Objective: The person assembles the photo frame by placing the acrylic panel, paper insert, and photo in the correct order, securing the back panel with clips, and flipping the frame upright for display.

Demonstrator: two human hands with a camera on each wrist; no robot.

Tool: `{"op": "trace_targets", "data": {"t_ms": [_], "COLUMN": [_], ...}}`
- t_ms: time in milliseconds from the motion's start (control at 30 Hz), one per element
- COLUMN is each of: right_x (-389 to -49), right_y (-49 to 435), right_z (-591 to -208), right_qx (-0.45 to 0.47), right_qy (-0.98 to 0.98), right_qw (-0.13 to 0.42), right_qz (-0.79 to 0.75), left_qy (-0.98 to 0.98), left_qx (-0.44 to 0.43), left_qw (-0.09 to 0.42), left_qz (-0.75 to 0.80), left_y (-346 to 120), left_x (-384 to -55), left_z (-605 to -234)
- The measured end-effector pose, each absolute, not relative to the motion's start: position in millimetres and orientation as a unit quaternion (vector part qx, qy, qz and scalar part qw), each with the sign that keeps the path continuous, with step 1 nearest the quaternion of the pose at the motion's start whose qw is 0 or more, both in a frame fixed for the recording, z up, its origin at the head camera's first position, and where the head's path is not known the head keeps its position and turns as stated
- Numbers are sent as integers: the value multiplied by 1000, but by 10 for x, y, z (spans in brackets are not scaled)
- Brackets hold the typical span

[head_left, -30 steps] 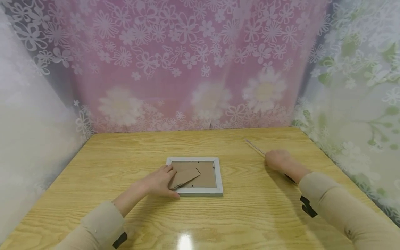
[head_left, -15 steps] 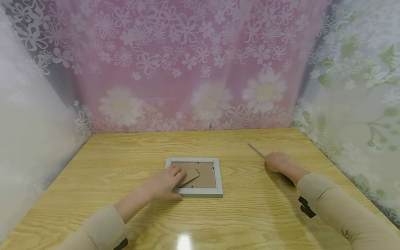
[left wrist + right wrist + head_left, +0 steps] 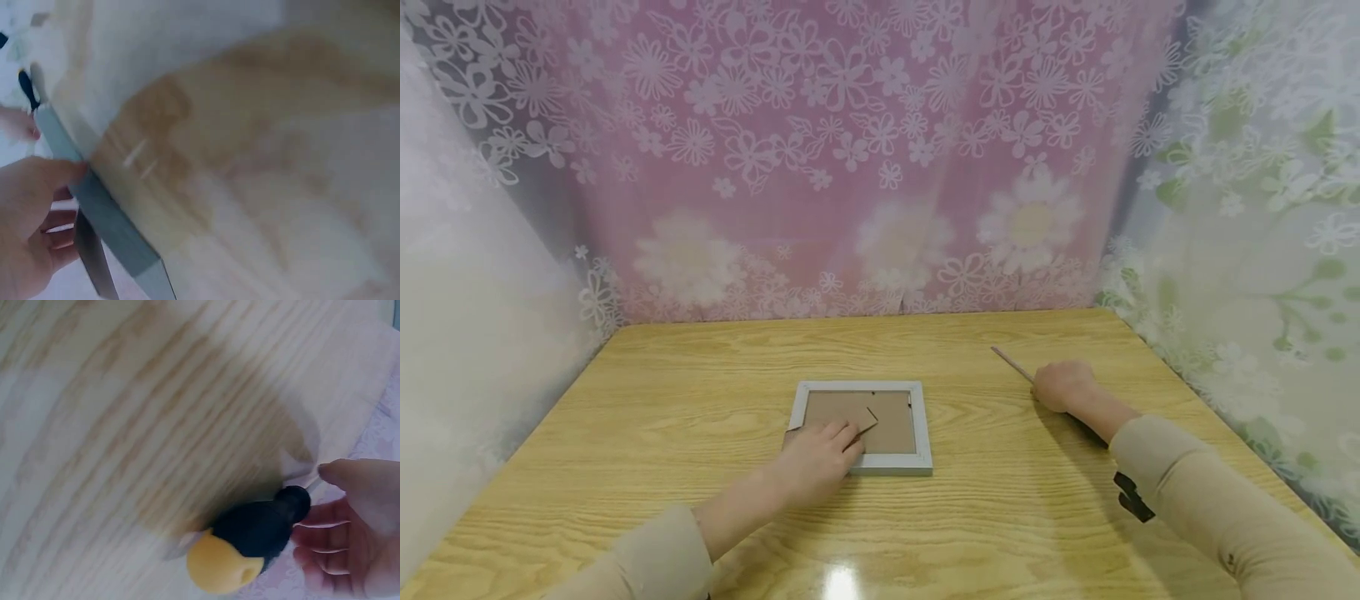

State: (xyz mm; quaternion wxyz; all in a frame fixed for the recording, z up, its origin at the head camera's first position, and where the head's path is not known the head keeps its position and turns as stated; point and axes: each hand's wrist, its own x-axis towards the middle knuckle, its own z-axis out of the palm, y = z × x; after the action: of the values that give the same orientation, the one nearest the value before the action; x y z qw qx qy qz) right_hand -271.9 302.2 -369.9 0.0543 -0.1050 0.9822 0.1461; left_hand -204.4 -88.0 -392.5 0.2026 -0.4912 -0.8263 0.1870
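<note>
A white picture frame [image 3: 926, 429] lies face down on the wooden table, its brown backing board [image 3: 891, 408] showing. My left hand [image 3: 820, 458] lies over the frame's near left part, covering much of the brown stand flap [image 3: 793, 434]. In the left wrist view, the thumb presses the frame's side [image 3: 112, 206] and the fingers reach behind, beside the flap [image 3: 94, 256]. Out to the right, my right hand [image 3: 1063, 386] grips a screwdriver [image 3: 1011, 363], its thin shaft pointing away to the left. Its black and yellow handle [image 3: 250, 534] shows in the right wrist view.
The yellow wood-grain table [image 3: 700, 367] extends around the frame. A pink flowered curtain [image 3: 850, 167] hangs behind its far edge, with pale flowered curtains at the left and right [image 3: 1247, 250].
My left hand has slid rightward and nearer along the frame, uncovering its far left corner and covering more of the flap. My right hand with the screwdriver has barely moved.
</note>
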Motion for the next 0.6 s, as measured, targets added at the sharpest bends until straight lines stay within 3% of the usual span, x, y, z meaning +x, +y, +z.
{"op": "trace_targets", "data": {"t_ms": [200,600], "right_x": [-2806,-2973], "right_y": [2833,2122], "right_z": [-3614,-3697], "right_qx": [-110,-202], "right_qy": [990,961], "right_qw": [9,82], "right_qz": [92,-167], "left_qy": [-788,-804], "left_qx": [-484,-451], "left_qw": [261,252], "left_qz": [277,296], "left_y": [-829,-679], "left_x": [-1951,-1868], "left_z": [-4006,-4006]}}
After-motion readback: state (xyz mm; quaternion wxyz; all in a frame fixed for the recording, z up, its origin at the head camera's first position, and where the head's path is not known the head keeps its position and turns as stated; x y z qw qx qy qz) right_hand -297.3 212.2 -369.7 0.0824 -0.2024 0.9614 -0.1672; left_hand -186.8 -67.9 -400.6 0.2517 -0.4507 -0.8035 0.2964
